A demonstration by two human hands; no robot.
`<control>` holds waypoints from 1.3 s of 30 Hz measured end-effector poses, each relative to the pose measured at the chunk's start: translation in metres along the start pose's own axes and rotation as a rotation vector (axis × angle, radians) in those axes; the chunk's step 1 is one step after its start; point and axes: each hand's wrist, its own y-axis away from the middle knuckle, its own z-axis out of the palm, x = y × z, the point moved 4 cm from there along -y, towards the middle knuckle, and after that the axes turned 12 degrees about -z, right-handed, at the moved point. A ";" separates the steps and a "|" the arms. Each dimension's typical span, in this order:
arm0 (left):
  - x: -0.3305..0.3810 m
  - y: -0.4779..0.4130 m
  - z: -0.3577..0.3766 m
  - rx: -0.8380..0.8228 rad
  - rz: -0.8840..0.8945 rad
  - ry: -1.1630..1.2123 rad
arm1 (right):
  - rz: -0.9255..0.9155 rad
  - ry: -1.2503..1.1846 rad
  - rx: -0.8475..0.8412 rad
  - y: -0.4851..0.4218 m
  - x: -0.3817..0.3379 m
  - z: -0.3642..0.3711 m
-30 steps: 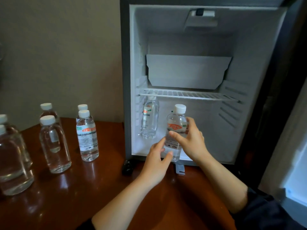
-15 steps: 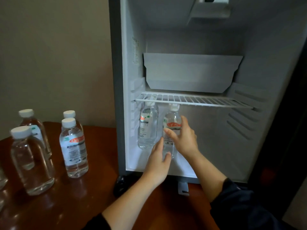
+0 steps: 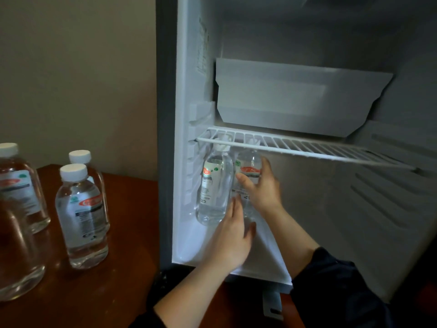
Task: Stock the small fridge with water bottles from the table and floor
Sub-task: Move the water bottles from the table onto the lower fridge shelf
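Note:
The small fridge [image 3: 166, 138] stands open on the wooden table. On its floor at the back left, under the wire shelf [image 3: 307, 147], stands a clear water bottle [image 3: 214, 188]. Right beside it is a second bottle [image 3: 248, 164] with a red label, upright, and my right hand [image 3: 262, 188] is wrapped around its middle. My left hand [image 3: 233, 237] rests with fingers apart against that bottle's lower part, hiding its base. Several more white-capped bottles, among them the nearest labelled one [image 3: 81, 216], stand on the table to the left.
The wooden table [image 3: 94, 299] runs under the fridge and to the left, against a beige wall. A white tray-like panel [image 3: 295, 95] sits above the wire shelf. The right half of the fridge floor holds nothing. A dark sleeve covers my right forearm.
The bottle in my right hand went from the fridge's front edge to the back, beside the first bottle. Both hands followed it in, and the view moved closer.

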 end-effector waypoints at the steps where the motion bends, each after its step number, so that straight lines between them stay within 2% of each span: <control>1: 0.000 0.000 0.001 -0.007 0.003 0.003 | -0.003 -0.008 0.008 -0.001 0.000 0.002; 5: -0.002 -0.002 0.003 -0.024 0.041 -0.006 | 0.004 -0.046 0.022 -0.003 -0.001 0.005; 9: -0.003 -0.001 0.003 -0.021 0.074 -0.018 | 0.052 -0.096 -0.066 0.004 -0.004 0.005; 14: -0.002 0.007 -0.002 -0.062 0.083 -0.071 | 0.076 0.005 -0.141 0.036 -0.004 -0.013; 19: -0.011 0.035 -0.029 -0.140 0.138 -0.214 | 0.095 0.129 -0.395 0.068 -0.014 -0.039; 27: -0.042 0.114 -0.102 -0.235 0.091 -0.332 | -0.058 0.238 -0.712 0.110 -0.067 -0.045; 34: -0.084 0.173 -0.176 -0.083 0.003 -0.336 | -0.225 0.070 -0.839 0.153 -0.130 -0.002; 39: -0.132 0.202 -0.224 0.147 -0.084 -0.237 | -0.355 0.013 -0.916 0.168 -0.180 0.043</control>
